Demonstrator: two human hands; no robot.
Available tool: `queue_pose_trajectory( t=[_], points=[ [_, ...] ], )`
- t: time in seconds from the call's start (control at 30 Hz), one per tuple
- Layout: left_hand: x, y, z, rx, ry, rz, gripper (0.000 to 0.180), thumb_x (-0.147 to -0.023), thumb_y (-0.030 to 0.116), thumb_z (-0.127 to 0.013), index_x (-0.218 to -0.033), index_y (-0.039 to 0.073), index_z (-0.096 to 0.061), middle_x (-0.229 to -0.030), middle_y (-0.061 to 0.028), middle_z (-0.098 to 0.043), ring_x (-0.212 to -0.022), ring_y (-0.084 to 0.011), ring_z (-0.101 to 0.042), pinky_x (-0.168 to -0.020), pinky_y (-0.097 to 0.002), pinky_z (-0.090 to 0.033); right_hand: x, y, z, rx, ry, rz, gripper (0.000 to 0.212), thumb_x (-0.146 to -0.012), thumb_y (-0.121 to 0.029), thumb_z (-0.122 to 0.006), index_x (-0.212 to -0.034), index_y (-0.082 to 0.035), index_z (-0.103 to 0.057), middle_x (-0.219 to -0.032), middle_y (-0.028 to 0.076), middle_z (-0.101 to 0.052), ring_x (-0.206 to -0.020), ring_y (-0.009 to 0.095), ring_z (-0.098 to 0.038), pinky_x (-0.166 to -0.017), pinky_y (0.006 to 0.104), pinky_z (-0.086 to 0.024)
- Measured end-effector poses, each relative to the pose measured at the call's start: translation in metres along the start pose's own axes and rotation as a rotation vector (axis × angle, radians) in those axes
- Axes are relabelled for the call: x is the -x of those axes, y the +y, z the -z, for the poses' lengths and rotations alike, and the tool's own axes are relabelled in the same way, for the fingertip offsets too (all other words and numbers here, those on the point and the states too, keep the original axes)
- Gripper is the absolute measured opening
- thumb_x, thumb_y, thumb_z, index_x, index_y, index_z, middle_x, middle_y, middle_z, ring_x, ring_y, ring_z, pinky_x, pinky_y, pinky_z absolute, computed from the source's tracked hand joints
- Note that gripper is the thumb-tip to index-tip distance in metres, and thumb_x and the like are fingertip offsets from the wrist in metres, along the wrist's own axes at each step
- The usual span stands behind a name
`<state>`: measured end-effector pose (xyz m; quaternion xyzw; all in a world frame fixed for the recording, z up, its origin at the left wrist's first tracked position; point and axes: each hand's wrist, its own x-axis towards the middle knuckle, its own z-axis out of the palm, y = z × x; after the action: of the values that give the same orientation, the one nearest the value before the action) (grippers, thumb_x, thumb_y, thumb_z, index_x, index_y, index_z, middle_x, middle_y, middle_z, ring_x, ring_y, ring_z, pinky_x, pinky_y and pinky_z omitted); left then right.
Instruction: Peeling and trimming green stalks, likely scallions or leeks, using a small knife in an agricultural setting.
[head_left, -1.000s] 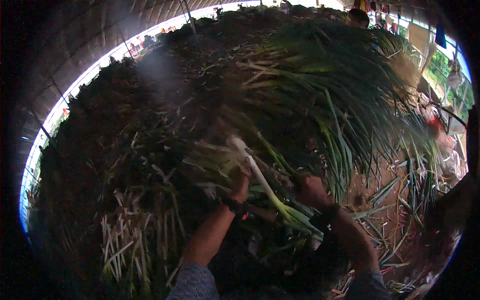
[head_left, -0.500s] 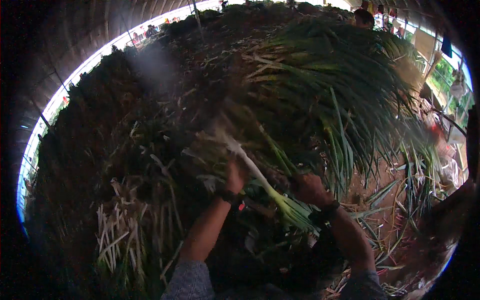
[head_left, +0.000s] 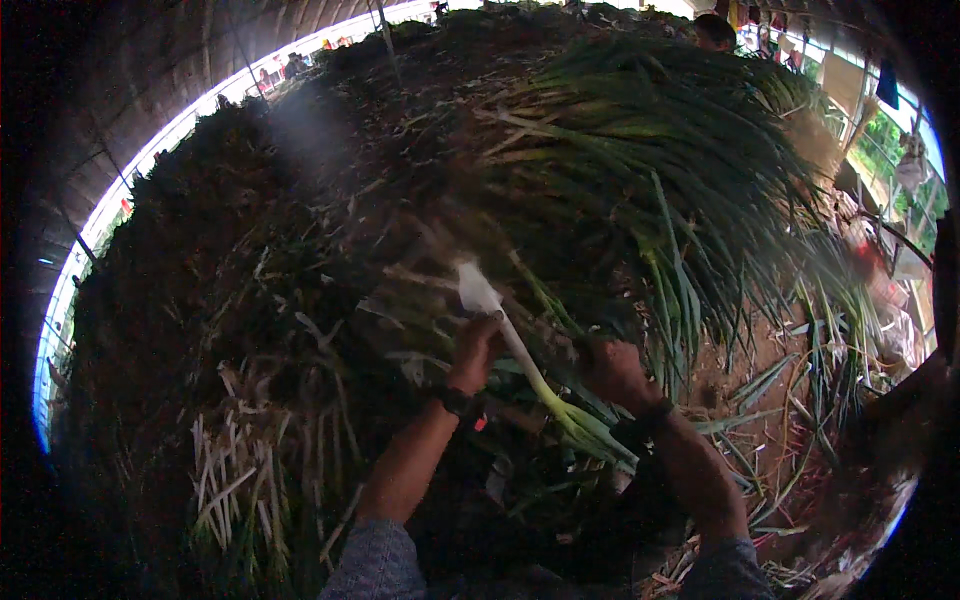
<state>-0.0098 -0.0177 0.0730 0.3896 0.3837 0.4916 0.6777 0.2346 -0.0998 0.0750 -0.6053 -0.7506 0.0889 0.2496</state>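
A leek-like green onion (head_left: 520, 350) slants across the middle, its white end up left and its green leaves down right. My left hand (head_left: 478, 350) is closed round its white shank, just below a pale flared patch (head_left: 478, 290) at the root end; whether that is loose skin or roots I cannot make out. To the right of the stalk, my right hand (head_left: 612, 370) is curled into a fist. What it holds, if anything, is hidden in shadow. Both wrists wear dark bands.
A large heap of long green onions (head_left: 680, 150) fills the far right. White-stemmed onions (head_left: 235, 480) lie bundled at the near left. Leaf scraps (head_left: 770, 440) litter the brown ground at right. A person's head (head_left: 714, 32) shows behind the heap.
The white end of the onion, blurred before, now shows a pale flared patch. My right hand has shifted slightly up and left; my left hand stays round the shank.
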Motion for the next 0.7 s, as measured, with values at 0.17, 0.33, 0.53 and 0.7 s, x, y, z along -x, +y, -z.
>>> queue_pose_trajectory(
  t=[0.17,0.33,0.53,0.7],
  points=[
    [-0.007,-0.015,0.010,0.129,-0.053,0.021,0.025,-0.092,0.032,-0.065,-0.108,0.013,-0.059,-0.101,0.0014,-0.058,-0.095,-0.0126,-0.057,-0.081,-0.0349,-0.049,-0.011,0.001,-0.008,0.063,-0.065,-0.042,0.026,-0.087,-0.026,-0.059,-0.105,-0.009,-0.065,-0.079,0.020,-0.066,-0.072,0.041,-0.065,-0.063,0.0514,-0.051],
    [-0.007,-0.024,0.023,0.157,-0.028,0.007,0.035,-0.095,0.046,-0.057,-0.114,0.017,-0.059,-0.106,0.0027,-0.058,-0.097,-0.0122,-0.057,-0.083,-0.0348,-0.048,-0.021,-0.019,-0.003,0.011,-0.054,-0.001,0.029,-0.087,-0.032,-0.059,-0.104,-0.010,-0.066,-0.080,0.020,-0.067,-0.073,0.040,-0.066,-0.064,0.0517,-0.051],
    [0.004,-0.006,0.009,0.173,-0.018,-0.097,0.055,-0.094,0.064,-0.046,-0.123,0.018,-0.055,-0.110,0.0039,-0.059,-0.100,-0.0137,-0.056,-0.087,-0.0348,-0.045,-0.018,0.005,-0.021,0.092,-0.151,0.003,0.032,-0.087,-0.038,-0.061,-0.104,-0.012,-0.070,-0.084,0.017,-0.069,-0.076,0.039,-0.067,-0.068,0.0482,-0.054],
    [0.001,0.002,0.007,0.181,-0.032,-0.090,0.055,-0.097,0.061,-0.043,-0.132,0.018,-0.049,-0.114,0.0032,-0.059,-0.104,-0.0153,-0.055,-0.089,-0.0373,-0.045,-0.006,0.019,-0.017,0.145,-0.206,-0.005,0.028,-0.086,-0.034,-0.062,-0.104,-0.015,-0.071,-0.085,0.016,-0.069,-0.077,0.039,-0.067,-0.069,0.0474,-0.055]
  ],
)
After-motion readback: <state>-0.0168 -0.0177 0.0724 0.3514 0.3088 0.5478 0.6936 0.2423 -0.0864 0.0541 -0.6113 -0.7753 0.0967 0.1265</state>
